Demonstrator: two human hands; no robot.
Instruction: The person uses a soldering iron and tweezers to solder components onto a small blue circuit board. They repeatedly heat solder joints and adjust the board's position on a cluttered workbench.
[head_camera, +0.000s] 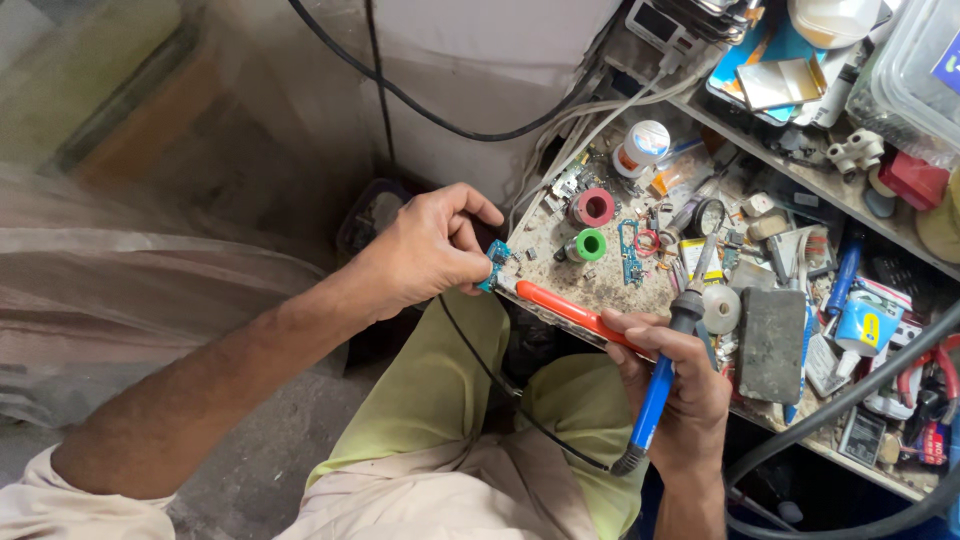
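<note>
A small blue circuit board (494, 265) is pinched by the left hand (425, 250) at the desk (600, 290) edge. 2 tools, a blue soldering iron (660, 385) and an orange-handled tool (570, 312), are gripped by the closed right hand (675, 385); clutter lies beyond.

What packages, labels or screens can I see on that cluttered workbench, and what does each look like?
White meter with a grey screen, top shelf edge, rectangular.
Clear plastic box, top right corner, blue label on its side.
White round tub, behind the spools, with a printed band.
Blue and white bottle, right side, yellow label.
Small yellow card, mid-bench, rectangular.
</note>
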